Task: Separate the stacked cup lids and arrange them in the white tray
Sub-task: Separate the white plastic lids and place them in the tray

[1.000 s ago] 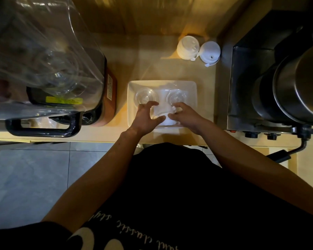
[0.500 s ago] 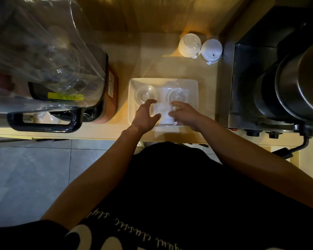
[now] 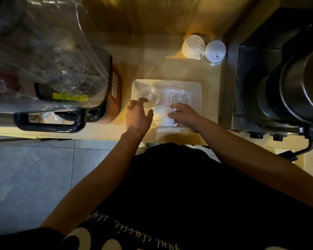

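Note:
A white tray [image 3: 196,91] lies on the wooden counter in front of me. Two clear domed lids rest in its far half, one at the left [image 3: 149,95] and one at the right [image 3: 181,98]. A white stack of lids [image 3: 162,115] stands at the tray's near middle. My right hand [image 3: 185,115] grips the stack from the right side. My left hand [image 3: 138,116] hovers at the stack's left with fingers spread, its fingertips over the left clear lid's near rim and its thumb beside the stack.
A large blender [image 3: 49,69] with a clear jar and black handle stands at the left. Two white lidded cups [image 3: 203,47] sit at the back of the counter. A dark metal machine [image 3: 287,83] fills the right side. Grey floor tiles lie below the counter edge.
My left hand has come off the stack and slid left, fingers now spread over the left clear lid. My right hand stays on the stack.

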Available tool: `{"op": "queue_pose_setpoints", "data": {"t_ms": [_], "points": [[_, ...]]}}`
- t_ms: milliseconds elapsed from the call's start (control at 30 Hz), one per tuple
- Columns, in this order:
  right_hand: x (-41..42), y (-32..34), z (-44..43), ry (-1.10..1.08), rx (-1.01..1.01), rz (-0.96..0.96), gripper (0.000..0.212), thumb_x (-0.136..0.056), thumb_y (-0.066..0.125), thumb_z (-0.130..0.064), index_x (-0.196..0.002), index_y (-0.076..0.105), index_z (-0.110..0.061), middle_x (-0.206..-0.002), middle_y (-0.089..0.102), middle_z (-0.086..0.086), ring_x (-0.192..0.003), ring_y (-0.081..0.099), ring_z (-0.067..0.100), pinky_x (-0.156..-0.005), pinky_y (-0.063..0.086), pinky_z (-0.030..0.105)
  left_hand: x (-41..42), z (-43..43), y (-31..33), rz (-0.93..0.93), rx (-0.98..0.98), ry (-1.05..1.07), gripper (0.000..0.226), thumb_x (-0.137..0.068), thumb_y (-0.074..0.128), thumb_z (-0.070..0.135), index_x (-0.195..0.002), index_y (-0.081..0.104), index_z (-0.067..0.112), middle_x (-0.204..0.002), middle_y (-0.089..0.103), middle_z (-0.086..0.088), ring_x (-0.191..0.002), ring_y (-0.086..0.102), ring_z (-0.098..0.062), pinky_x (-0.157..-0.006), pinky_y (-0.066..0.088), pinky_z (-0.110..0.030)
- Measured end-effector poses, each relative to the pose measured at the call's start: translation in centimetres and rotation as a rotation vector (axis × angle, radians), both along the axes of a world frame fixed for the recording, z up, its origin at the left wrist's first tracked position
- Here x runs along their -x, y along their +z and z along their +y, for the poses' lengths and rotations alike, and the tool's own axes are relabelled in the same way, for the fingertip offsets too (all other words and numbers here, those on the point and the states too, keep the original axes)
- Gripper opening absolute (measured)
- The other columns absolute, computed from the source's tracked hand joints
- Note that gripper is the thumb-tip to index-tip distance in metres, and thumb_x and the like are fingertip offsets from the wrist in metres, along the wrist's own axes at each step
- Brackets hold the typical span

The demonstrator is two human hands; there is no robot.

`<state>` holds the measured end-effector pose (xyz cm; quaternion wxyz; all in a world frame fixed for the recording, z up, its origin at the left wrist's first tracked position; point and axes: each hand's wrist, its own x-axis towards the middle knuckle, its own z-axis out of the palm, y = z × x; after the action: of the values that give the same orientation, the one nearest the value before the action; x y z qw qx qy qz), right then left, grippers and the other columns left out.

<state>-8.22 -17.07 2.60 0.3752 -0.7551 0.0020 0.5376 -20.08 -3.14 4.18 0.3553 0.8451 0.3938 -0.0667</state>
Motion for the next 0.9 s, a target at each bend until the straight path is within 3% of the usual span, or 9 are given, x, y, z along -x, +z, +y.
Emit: {"op": "queue_pose_setpoints", "data": {"t_ms": [133, 367, 733, 900], "points": [[0.1, -0.1, 0.0, -0.025, 0.003, -0.003, 0.055, -0.086, 0.07, -0.012, -0.137, 0.05, -0.013, -0.131, 0.054, 0.015, -0.109, 0.061, 0.028, -0.101, 0.051, 0.047, 0.6, 0.5, 0.3, 0.051, -0.119, 0.052, 0.051, -0.09, 0.056, 0.021, -0.138, 0.041, 0.016, -0.141, 0.039, -0.017, -0.127, 0.036, -0.037, -0.106, 0.03, -0.041], [0.4, -0.3, 0.1, -0.07, -0.006, 0.024, 0.055, -0.083, 0.073, -0.011, -0.134, 0.053, -0.011, -0.124, 0.061, 0.018, -0.099, 0.066, 0.028, -0.097, 0.054, 0.047, 1.6, -0.6, -0.3, 0.041, 0.17, 0.229, 0.065, -0.097, 0.043, 0.013, -0.154, 0.012, 0.006, -0.154, 0.031, -0.02, -0.14, 0.034, -0.036, -0.112, 0.03, -0.038], [0.4, -0.2, 0.3, -0.129, -0.031, 0.098, 0.046, -0.086, 0.072, -0.007, -0.127, 0.052, -0.003, -0.126, 0.051, 0.02, -0.11, 0.062, 0.035, -0.092, 0.056, 0.045, 1.1, -0.3, -0.3, 0.052, 0.178, 0.267, 0.058, -0.098, 0.036, 0.018, -0.153, 0.02, 0.009, -0.15, 0.04, -0.024, -0.134, 0.041, -0.041, -0.108, 0.035, -0.043], [0.6, -0.3, 0.4, -0.155, -0.042, 0.126, 0.048, -0.085, 0.072, -0.005, -0.128, 0.051, -0.001, -0.124, 0.052, 0.019, -0.103, 0.063, 0.031, -0.092, 0.056, 0.044, 1.0, -0.5, -0.1, 0.039, 0.178, 0.235, 0.055, -0.097, 0.036, 0.015, -0.151, 0.026, 0.01, -0.142, 0.047, -0.025, -0.127, 0.047, -0.042, -0.104, 0.038, -0.043]]}}
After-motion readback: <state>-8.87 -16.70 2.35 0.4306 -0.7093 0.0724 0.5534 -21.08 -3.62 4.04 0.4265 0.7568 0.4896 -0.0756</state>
